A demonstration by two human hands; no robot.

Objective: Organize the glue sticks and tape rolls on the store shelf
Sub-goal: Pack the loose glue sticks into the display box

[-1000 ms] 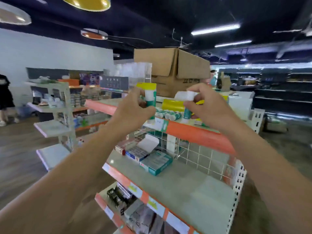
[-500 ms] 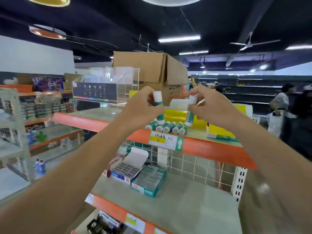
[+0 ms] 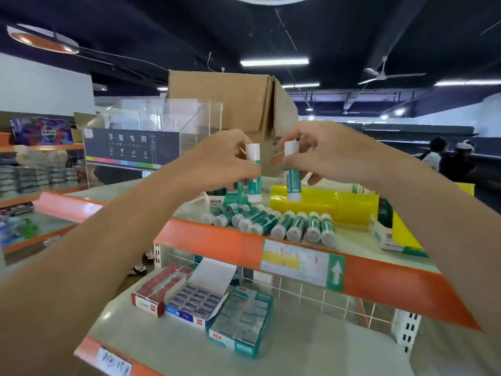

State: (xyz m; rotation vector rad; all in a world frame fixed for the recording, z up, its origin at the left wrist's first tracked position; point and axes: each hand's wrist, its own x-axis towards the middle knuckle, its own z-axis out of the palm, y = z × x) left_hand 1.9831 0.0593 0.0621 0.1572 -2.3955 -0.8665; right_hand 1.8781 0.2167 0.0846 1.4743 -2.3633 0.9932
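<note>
Head view, and both arms are up at the top shelf (image 3: pixel 206 238) with its orange front edge. The left hand (image 3: pixel 222 161) has its fingers curled round a glue stick (image 3: pixel 253 175), white cap on top, green body, held upright just above the shelf. The right hand (image 3: pixel 325 154) pinches a second glue stick (image 3: pixel 292 175) near the cap between thumb and fingertips, also upright. The other fingers fan out loosely to the side. The two sticks stand close to each other, side by side, not touching.

Below them a row of glue sticks (image 3: pixel 273 225) lies flat on the shelf, white ends towards the edge, packed close, the left ones heaped a little. Just behind the row sits a yellow wrapped pack (image 3: pixel 333 204); whether that is tape I cannot tell. A small green-and-white carton (image 3: pixel 217 200) stands under the left hand. A price label (image 3: pixel 301 264) with a white arrow is stuck on the orange edge below the row.

Further back on the same shelf are a big cardboard box (image 3: pixel 219 104) and a clear acrylic stand (image 3: pixel 173 118) with a dark sign. On the lower shelf (image 3: pixel 325 335) three cartons sit side by side: a red box (image 3: pixel 158 290), an open blue box (image 3: pixel 195 301) and a teal box (image 3: pixel 241 321). Far right, two people (image 3: pixel 447 158) stand by dark shelving.
</note>
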